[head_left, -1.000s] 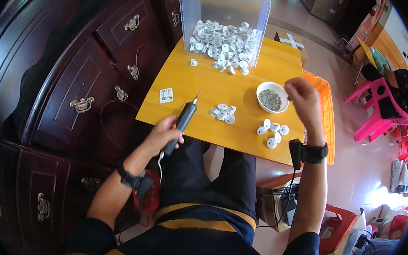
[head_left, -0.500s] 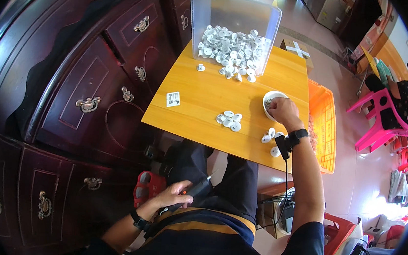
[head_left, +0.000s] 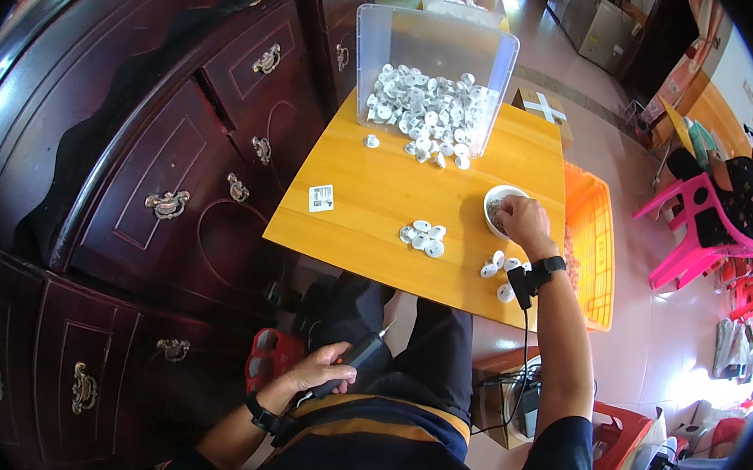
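Down by my lap, my left hand (head_left: 318,372) is wrapped round a dark power screwdriver (head_left: 365,354), its thin bit angled up and away from me. My right hand (head_left: 530,226) reaches into a small white bowl (head_left: 492,197) of tiny metal pieces, probably screws. Its fingertips are drawn together down in the bowl, and whatever they pinch is hidden. Close to that wrist lie a few round white plastic parts (head_left: 505,293). Another cluster of white parts (head_left: 433,248) sits left of the bowl on the yellow wooden table (head_left: 363,188).
A clear plastic bin (head_left: 431,45) on its side spills many white parts (head_left: 425,104) onto the table's far end. A printed label (head_left: 321,198) lies at the left. Dark wooden drawers (head_left: 162,205) flank the left side; an orange crate (head_left: 606,248) stands right. A person sits on a pink chair (head_left: 689,233).
The view has shifted slightly, so the table and bin appear a little lower. My right hand stays in the bowl, and my left still holds the power screwdriver.
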`<act>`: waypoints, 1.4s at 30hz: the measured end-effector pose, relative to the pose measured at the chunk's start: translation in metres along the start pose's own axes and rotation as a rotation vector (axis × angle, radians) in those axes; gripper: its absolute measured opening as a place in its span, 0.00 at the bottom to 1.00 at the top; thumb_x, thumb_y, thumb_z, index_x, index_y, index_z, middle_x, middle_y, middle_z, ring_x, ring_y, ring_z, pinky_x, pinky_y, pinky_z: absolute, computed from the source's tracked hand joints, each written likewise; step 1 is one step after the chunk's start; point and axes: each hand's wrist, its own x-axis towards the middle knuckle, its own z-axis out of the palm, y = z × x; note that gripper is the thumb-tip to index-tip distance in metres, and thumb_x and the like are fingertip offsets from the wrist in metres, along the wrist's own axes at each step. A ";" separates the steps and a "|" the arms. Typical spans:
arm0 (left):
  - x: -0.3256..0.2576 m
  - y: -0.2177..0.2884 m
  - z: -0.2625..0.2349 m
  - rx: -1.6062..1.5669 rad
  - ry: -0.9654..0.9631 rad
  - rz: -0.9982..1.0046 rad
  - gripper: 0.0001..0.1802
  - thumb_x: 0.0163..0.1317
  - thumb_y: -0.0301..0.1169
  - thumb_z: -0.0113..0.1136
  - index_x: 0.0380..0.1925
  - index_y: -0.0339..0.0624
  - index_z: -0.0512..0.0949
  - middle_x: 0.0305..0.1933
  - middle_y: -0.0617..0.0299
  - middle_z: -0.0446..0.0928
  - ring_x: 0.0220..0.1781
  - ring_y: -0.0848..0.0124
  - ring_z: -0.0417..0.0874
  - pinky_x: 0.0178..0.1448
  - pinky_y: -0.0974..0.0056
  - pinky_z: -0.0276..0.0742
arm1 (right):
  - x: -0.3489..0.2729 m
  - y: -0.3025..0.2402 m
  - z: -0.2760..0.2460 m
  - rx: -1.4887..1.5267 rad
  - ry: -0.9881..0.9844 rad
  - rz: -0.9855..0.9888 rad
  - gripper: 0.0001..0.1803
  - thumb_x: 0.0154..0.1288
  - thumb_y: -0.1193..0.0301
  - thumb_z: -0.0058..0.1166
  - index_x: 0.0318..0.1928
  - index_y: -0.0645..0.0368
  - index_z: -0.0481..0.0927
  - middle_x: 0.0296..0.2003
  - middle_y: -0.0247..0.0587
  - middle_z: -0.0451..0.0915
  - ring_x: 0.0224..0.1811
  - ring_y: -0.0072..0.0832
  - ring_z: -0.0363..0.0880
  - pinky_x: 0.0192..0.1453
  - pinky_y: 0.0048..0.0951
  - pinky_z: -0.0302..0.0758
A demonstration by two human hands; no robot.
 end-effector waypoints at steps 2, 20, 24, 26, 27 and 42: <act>0.004 -0.001 -0.002 -0.014 -0.012 -0.003 0.12 0.66 0.32 0.62 0.42 0.40 0.72 0.33 0.62 0.78 0.27 0.76 0.81 0.31 0.71 0.77 | 0.002 -0.001 0.003 -0.029 0.011 0.004 0.07 0.58 0.66 0.58 0.34 0.50 0.87 0.34 0.51 0.85 0.39 0.49 0.85 0.44 0.46 0.81; -0.003 0.009 0.007 0.060 -0.008 0.076 0.12 0.66 0.32 0.61 0.45 0.39 0.72 0.33 0.61 0.78 0.27 0.76 0.81 0.31 0.72 0.77 | -0.076 -0.054 -0.011 1.328 0.072 0.064 0.03 0.65 0.75 0.61 0.39 0.54 0.82 0.29 0.25 0.80 0.28 0.15 0.77 0.28 0.17 0.70; -0.011 0.004 0.004 -0.054 -0.014 0.064 0.12 0.70 0.32 0.52 0.49 0.38 0.72 0.36 0.59 0.79 0.29 0.75 0.82 0.34 0.71 0.78 | -0.106 -0.069 0.016 1.400 -0.110 0.079 0.02 0.67 0.75 0.61 0.38 0.55 0.81 0.31 0.26 0.80 0.32 0.16 0.77 0.36 0.19 0.73; -0.016 0.002 0.001 -0.151 -0.027 0.059 0.17 0.71 0.31 0.44 0.56 0.37 0.70 0.39 0.57 0.79 0.33 0.73 0.82 0.39 0.68 0.80 | -0.114 -0.069 0.034 1.457 -0.181 0.091 0.02 0.67 0.75 0.60 0.39 0.56 0.82 0.32 0.26 0.81 0.33 0.16 0.77 0.37 0.18 0.73; -0.017 0.003 0.003 -0.149 -0.030 0.071 0.17 0.71 0.31 0.44 0.56 0.37 0.70 0.39 0.57 0.79 0.33 0.73 0.82 0.39 0.68 0.80 | -0.117 -0.069 0.039 1.470 -0.210 0.090 0.03 0.67 0.75 0.60 0.40 0.57 0.82 0.33 0.26 0.81 0.33 0.15 0.77 0.38 0.18 0.73; -0.013 0.082 0.023 -0.076 -0.027 0.283 0.29 0.70 0.36 0.55 0.67 0.36 0.63 0.43 0.57 0.78 0.33 0.72 0.81 0.37 0.68 0.79 | -0.120 -0.094 0.039 1.647 -0.528 0.093 0.05 0.68 0.73 0.62 0.42 0.56 0.82 0.36 0.27 0.81 0.35 0.16 0.79 0.42 0.20 0.76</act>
